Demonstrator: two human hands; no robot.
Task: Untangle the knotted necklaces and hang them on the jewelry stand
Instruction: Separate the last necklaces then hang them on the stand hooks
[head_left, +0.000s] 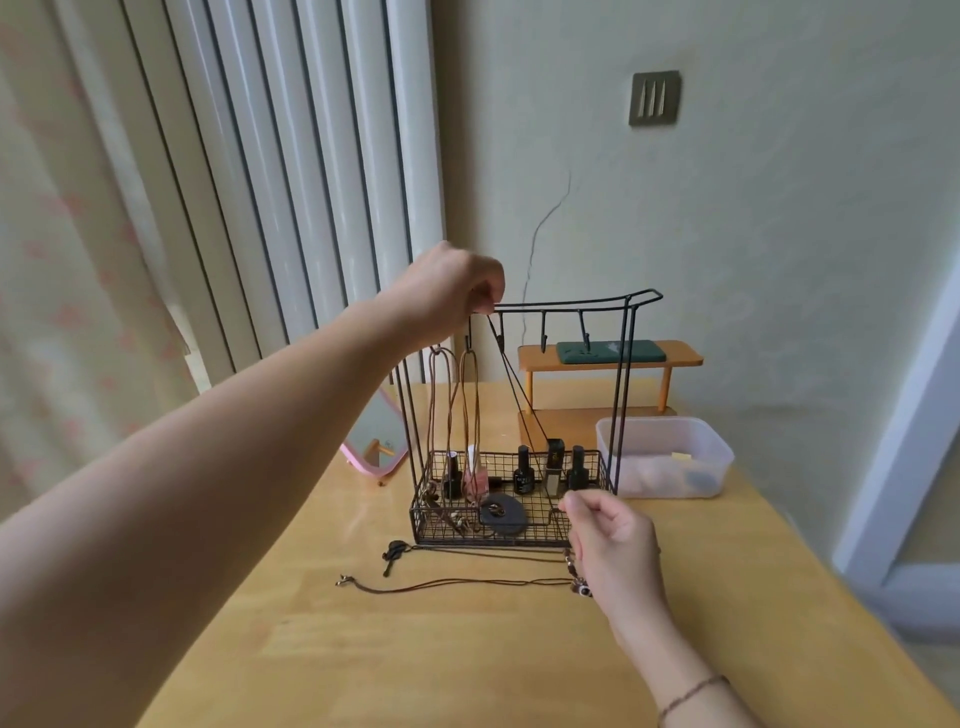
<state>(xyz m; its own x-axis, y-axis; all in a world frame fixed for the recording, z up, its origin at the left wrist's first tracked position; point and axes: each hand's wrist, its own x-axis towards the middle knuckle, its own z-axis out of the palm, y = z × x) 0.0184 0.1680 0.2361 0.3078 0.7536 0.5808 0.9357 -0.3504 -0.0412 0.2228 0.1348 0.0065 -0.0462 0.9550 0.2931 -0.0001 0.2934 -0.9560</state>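
While both hands work at the stand, the counts and places are these:

Hands: two. The left hand (451, 291) is raised at the top bar, fingers curled and pinching the upper end of a black cord necklace (514, 382). The right hand (610, 540) is low, at 5 o'clock from the left one, well apart from it, its fingertips pinching the lower end of the same cord.

Black cord: one, thin, stretched tight in a slanted line between the two hands, across the front of the jewelry stand (566, 306).

Hung necklaces: two brown cord loops (457, 405) hang from hooks at the left end of the stand.

Loose necklaces: two brown cords (457, 583) lie on the wooden table (415, 665), at 6 o'clock from the stand, just beside the right hand.

Stand: one, black metal wire, with a mesh basket (431, 525) as base.

Bottles: five small ones (523, 473) stand in the basket, four dark and one pink.

Other things: one pink mirror (375, 439) at 9 o'clock from the basket, one clear plastic box (670, 441) at 3 o'clock, one small wooden shelf (608, 361) behind.
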